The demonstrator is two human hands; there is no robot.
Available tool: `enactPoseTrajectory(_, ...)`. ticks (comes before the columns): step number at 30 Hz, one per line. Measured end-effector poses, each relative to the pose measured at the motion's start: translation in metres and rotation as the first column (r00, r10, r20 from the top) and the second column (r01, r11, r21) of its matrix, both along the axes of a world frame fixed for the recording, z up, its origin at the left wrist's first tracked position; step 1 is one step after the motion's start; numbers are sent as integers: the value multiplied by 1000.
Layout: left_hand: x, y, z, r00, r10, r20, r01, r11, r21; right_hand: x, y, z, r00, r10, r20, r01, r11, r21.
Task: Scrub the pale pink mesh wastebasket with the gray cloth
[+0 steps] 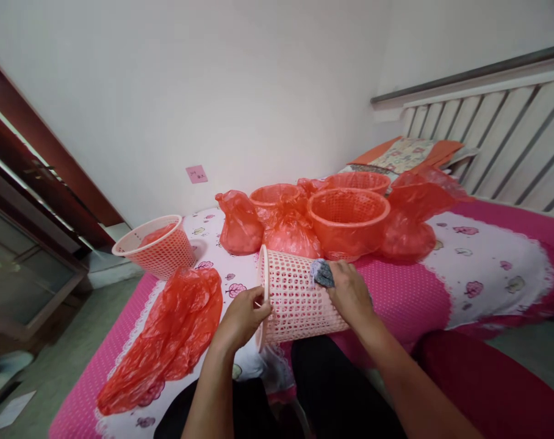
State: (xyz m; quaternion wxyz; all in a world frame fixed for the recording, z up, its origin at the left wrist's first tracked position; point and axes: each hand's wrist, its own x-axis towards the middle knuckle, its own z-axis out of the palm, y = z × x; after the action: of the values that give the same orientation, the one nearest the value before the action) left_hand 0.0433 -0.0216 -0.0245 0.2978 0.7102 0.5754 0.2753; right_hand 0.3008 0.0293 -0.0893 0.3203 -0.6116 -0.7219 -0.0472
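A pale pink lattice basket [291, 299] lies on its side on the bed in front of me, its mouth turned left. My left hand [243, 316] is closed on the basket's rim. My right hand [350, 291] presses a small grey cloth [323, 273] against the basket's upper wall, fingers closed on the cloth. A loose red plastic bag [167, 332] lies flat on the bed just left of my left hand.
Several orange baskets [348, 222] lined with red bags [240, 222] stand behind on the pink bedspread [482, 268]. One more pale basket [155, 247] holding a red bag sits at the bed's left corner. A slatted headboard [501, 134] rises at the right; a dark wooden cabinet [25, 201] stands left.
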Motion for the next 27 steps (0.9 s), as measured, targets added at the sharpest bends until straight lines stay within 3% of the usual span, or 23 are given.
enactPoseTrajectory(7, -2, 3, -5, 998, -21, 54, 23, 999, -29, 28, 11, -6, 991, -121, -48, 110, 976, -190)
enactPoseTrajectory(11, 6, 3, -6, 966, 41, 255, -22, 997, -76, 32, 14, -9, 974, -145, -174, 84, 945, -315)
enactPoseTrajectory(14, 16, 5, -5, 857, 170, 486, -119, 984, -135, 32, 13, -11, 972, -125, -197, 59, 949, -309)
enactPoseTrajectory(16, 20, 8, -4, 771, 274, 575, -217, 962, -167, 31, 10, -11, 972, -94, -218, 29, 958, -284)
enactPoseTrajectory(18, 21, 11, -5, 710, 303, 636, -250, 952, -175, 31, 7, -8, 969, -59, -239, -7, 964, -265)
enactPoseTrajectory(23, 17, 16, -13, 655, 233, 719, -151, 973, -177, 34, 2, -2, 964, 6, -266, -85, 954, -286)
enactPoseTrajectory(27, 18, 17, -16, 640, 261, 722, -202, 965, -170, 35, -1, -5, 961, 23, -277, -90, 969, -231)
